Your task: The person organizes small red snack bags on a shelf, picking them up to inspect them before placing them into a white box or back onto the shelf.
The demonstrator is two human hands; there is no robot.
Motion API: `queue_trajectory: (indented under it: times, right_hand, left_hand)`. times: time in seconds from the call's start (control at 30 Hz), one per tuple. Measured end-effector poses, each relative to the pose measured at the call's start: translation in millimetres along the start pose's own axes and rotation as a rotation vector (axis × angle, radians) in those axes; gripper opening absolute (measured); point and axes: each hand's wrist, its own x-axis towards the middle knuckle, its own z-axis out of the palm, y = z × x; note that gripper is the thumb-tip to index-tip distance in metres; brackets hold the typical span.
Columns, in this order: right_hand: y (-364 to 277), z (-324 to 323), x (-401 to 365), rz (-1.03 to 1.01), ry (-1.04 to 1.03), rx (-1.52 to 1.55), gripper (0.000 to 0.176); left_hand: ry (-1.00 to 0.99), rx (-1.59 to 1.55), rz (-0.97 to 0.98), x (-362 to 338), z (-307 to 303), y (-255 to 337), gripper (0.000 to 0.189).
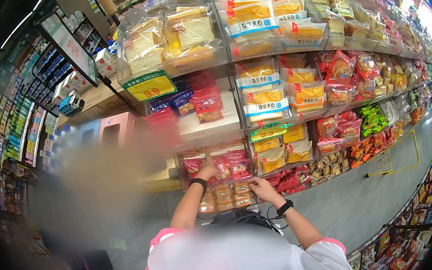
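Note:
My left hand (208, 168), with a dark band at the wrist, reaches into a clear shelf bin and lies among small red snack packets (222, 168). Its fingers look stretched out over them; the tips are partly hidden. Lower and to the right, my right hand (265, 188) has its fingers apart at the front edge of the shelf, beside a bin of small golden wrapped cakes (224, 197). No object shows in this hand. Bagged bread (270, 160) fills the bin just above it.
Higher tiers hold sliced bread (146, 50), filled bread in white-and-blue bags (266, 104) and red-and-blue snack packets (207, 103). A green-and-yellow price sign (150, 85) hangs at the upper left. A blurred area covers the left side. A yellow wire frame (392, 157) stands on the floor at right.

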Motion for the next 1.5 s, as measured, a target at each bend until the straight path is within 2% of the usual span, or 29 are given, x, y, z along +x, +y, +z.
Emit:
queue_trajectory:
  times: [0.03, 0.07, 0.3, 0.33, 0.4, 0.47, 0.5, 0.53, 0.57, 0.63, 0.67, 0.77, 0.8, 0.93, 1.03, 1.13, 1.3, 1.4, 1.5]
  right_hand:
    - [0.1, -2.2, -3.0, 0.029, -0.003, -0.001, 0.024]
    - [1.6, -5.2, -4.8, 0.034, -0.013, -0.045, 0.021]
    - [0.9, -3.0, 14.2, -0.076, 0.041, -0.089, 0.019]
    - [-3.4, 1.3, 18.6, -0.120, 0.058, -0.110, 0.019]
    - [-27.3, 6.6, 26.2, -0.140, 0.056, -0.144, 0.021]
    - [-34.4, 18.2, 38.1, -0.257, 0.175, -0.227, 0.019]
    - [-38.4, 23.9, 43.7, -0.318, 0.236, -0.266, 0.018]
    - [-46.5, 27.8, 45.4, -0.199, 0.181, -0.311, 0.029]
    - [-47.2, 35.0, 48.6, -0.222, 0.199, -0.432, 0.033]
    - [-39.6, 53.4, 62.5, -0.269, 0.237, -0.673, 0.043]
    - [-32.5, 62.9, 83.3, -0.097, 0.199, -0.631, 0.054]
    - [-48.4, 56.2, 97.3, 0.064, 0.133, -0.606, 0.069]
    - [-33.3, 58.2, 106.5, 0.055, 0.136, -0.595, 0.073]
    - [-45.5, 51.3, 106.0, 0.057, 0.130, -0.606, 0.068]
    - [-45.4, 50.0, 108.8, 0.065, 0.117, -0.655, 0.064]
    - [-43.0, 51.9, 112.9, 0.072, 0.122, -0.672, 0.060]
    - [-43.6, 52.5, 108.8, 0.029, 0.114, -0.729, 0.061]
    - [-31.5, 52.4, 114.1, -0.061, 0.044, -0.788, 0.078]
    - [-44.3, 48.1, 107.1, -0.046, 0.071, -0.751, 0.063]
  left_hand:
    - [0.013, 0.022, -0.015, -4.8, -0.9, 2.7, 0.112]
    - [0.027, -0.128, 0.034, -12.1, -1.3, 5.0, 0.095]
    - [0.151, -0.093, 0.257, -30.7, -8.8, 3.6, 0.061]
    - [0.207, -0.114, 0.328, -33.9, -10.6, -0.3, 0.058]
    - [0.230, -0.167, 0.314, -57.6, -28.3, 5.2, 0.055]
    - [0.314, -0.194, 0.359, -96.1, -51.3, 20.7, 0.052]
    - [0.368, -0.197, 0.380, -110.5, -59.0, 21.1, 0.053]
    - [0.422, -0.200, 0.400, -125.1, -64.7, 17.8, 0.054]
    - [0.475, -0.202, 0.419, -140.9, -69.5, 13.7, 0.055]
    - [0.503, -0.314, 0.299, -179.0, -78.2, 7.8, 0.055]
    - [0.557, -0.362, 0.237, -205.5, -83.9, 3.1, 0.055]
    - [0.691, -0.499, 0.065, -247.7, -77.6, -19.9, 0.054]
    - [0.734, -0.543, 0.006, -258.3, -73.4, -28.4, 0.053]
    - [0.923, -0.592, -0.059, -285.1, -55.7, -55.1, 0.056]
    - [0.948, -0.634, -0.106, -292.4, -49.6, -66.8, 0.055]
    - [0.930, -0.589, -0.127, -294.4, -54.1, -61.8, 0.055]
    - [0.931, -0.792, -0.067, -288.2, -56.7, -48.3, 0.053]
    - [0.900, -0.867, -0.016, -284.3, -57.9, -46.3, 0.055]
    - [0.890, -0.913, 0.011, -279.4, -55.3, -49.8, 0.055]
